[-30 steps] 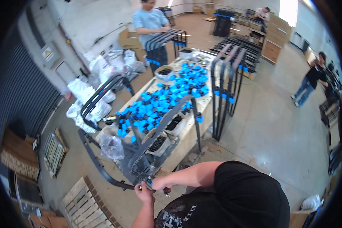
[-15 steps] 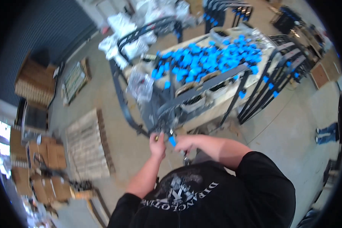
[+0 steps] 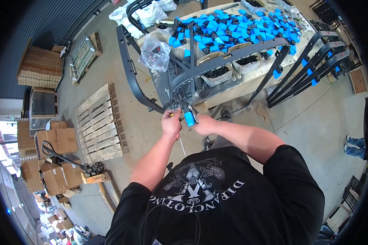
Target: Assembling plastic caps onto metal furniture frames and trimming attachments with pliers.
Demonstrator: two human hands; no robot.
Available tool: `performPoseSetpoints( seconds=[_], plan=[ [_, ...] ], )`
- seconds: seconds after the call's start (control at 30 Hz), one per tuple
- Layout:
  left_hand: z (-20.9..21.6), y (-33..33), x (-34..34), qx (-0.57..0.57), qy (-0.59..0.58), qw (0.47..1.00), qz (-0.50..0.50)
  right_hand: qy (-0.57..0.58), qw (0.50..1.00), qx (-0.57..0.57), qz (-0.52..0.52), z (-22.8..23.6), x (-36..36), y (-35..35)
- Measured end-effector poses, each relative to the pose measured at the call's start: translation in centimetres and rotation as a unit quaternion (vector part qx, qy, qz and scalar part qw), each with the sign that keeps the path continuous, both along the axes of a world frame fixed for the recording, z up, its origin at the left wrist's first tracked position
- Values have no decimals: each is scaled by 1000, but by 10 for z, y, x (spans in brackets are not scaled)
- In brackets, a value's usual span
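Note:
My left hand [image 3: 171,123] is closed at the near lower end of a black curved metal frame [image 3: 229,63], with a small yellow bit showing at its fingers. A thin pale rod [image 3: 182,147] shows just below that hand; whether it is held cannot be told. My right hand [image 3: 205,124] is closed beside a blue piece [image 3: 189,117] with dark parts around it, and what its fingers grip is hidden. A second curved black frame [image 3: 131,73] stands to the left, its lower end close to my left hand.
Many blue-and-black caps [image 3: 233,30] cover the workbench [image 3: 225,96]. Boxes of small black parts [image 3: 216,74] sit along its near side, with a clear plastic bag [image 3: 154,54] at the left. Several black frames [image 3: 315,65] lean at right. A wooden pallet [image 3: 100,122] lies on the left floor.
The whole view has shifted, so the bench and both hands sit higher in the picture, and it is sharper. Both hands stay close together at the frame's end.

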State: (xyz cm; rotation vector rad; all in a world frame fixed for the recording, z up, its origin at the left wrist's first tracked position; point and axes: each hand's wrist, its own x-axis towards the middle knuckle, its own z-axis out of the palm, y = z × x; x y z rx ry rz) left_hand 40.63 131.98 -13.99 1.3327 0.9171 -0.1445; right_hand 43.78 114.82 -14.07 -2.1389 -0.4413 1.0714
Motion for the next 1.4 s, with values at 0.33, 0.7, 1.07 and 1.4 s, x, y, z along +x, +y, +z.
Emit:
performPoseSetpoints(
  seconds=[0.33,0.7,1.07,1.4],
  plan=[
    [10,6,14,-89,72,993,-28,-50,996,-49,-56,-69,9,11],
    [-5,35,28,-192,100,974,-63,-115,990,-18,-78,-65,14,10],
    [20,16,-9,-170,18,984,53,-37,998,21,-49,-52,-14,8],
    [-18,-12,-61,320,-21,925,-201,-20,997,-74,-6,-28,-17,16]
  ],
)
